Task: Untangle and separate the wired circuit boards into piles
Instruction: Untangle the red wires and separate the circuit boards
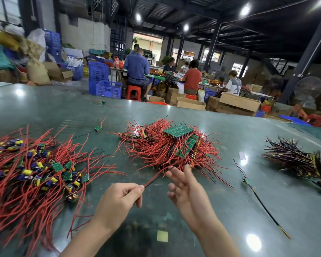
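Far left on the glossy dark green tabletop [174, 210]: a wide loose pile of small green circuit boards with long red wires and blue-and-yellow capacitors [32, 173], spread out to the frame's left edge. Just beyond its upper right corner, a lone small green board with thin red and black leads [97, 128], lying apart.

Near centre, low in view: left hand [117, 201], fingers curled, thumb and forefinger pinching the end of a red and black wire pair [154, 179]. Wire drawn taut, slanting up and right from the fingertips into the foot of the middle heap.

Middle: a dense tangled mound of red-wired green boards [170, 147], one larger square green panel [178, 130] lying flat on top.

Right of the pinched wire: right hand [185, 188], fingers straight and spread, holding nothing, fingertips at the near edge of the mound, among its outermost wire ends.

Further right: a single board on a long black lead [248, 184], stretched diagonally across the table. Far right: a bundle of dark black-and-yellow wired parts [300, 160], well apart from both hands.
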`<state>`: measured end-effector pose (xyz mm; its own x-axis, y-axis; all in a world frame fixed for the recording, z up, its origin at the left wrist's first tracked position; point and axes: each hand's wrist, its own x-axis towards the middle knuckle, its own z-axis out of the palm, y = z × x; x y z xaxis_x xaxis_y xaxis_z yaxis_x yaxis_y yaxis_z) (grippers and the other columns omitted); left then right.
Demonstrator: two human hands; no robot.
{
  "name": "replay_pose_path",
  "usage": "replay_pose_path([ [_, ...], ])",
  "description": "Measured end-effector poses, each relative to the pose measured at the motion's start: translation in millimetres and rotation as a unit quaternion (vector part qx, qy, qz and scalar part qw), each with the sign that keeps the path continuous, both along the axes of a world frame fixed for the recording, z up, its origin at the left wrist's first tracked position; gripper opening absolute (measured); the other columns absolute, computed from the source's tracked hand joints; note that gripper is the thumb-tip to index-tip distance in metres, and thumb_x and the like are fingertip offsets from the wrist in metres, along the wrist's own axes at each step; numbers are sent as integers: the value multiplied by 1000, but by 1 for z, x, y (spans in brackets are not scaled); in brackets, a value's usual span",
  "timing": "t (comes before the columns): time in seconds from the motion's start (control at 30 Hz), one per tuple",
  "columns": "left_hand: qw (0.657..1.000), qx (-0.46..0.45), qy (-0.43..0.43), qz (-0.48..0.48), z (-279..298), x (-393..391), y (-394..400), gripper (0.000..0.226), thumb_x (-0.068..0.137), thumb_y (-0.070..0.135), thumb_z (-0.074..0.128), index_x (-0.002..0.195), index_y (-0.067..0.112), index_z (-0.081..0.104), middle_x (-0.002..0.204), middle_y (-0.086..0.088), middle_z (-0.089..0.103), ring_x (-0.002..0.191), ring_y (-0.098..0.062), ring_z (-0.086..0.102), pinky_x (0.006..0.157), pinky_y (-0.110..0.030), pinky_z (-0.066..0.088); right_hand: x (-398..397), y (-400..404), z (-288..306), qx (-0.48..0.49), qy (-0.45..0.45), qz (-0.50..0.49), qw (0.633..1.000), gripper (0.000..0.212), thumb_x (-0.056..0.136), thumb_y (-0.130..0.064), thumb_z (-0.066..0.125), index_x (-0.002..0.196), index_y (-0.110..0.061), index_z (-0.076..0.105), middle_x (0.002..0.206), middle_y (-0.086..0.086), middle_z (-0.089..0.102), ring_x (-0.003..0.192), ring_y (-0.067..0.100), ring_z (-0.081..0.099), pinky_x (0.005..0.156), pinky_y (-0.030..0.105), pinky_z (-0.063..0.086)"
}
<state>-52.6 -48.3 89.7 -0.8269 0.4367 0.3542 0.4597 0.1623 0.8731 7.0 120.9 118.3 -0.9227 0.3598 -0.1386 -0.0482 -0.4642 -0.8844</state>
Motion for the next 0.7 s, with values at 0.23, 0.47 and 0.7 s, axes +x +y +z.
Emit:
replay_pose_path([
  [0.23, 999, -22, -10, -42, -1, 4, 4, 48, 67, 63, 41, 45, 23, 54, 46, 0, 35, 49, -14, 35, 57, -33, 25, 4, -16, -5, 211, 65, -11, 975, 20, 79, -33, 60, 85, -25, 77, 80, -5, 72, 62, 1, 54, 65, 17, 45],
  [0.47, 998, -40, 23, -36, 4, 0, -3, 47, 70, 64, 41, 49, 24, 55, 46, 1, 38, 48, -10, 37, 57, -32, 26, 8, -4, 0, 269, 45, 22, 962, 30, 74, -41, 60, 67, -15, 75, 62, -2, 62, 58, 6, 47, 61, 15, 38],
  [0.7, 989, -105, 99, 13, 10, 5, -7, 39, 78, 48, 44, 49, 21, 49, 39, 4, 36, 42, -9, 38, 49, -19, 23, 7, -1, -1, 130, 45, 12, 990, 23, 69, -32, 65, 72, -13, 77, 73, -1, 68, 55, 2, 45, 57, 11, 41],
])
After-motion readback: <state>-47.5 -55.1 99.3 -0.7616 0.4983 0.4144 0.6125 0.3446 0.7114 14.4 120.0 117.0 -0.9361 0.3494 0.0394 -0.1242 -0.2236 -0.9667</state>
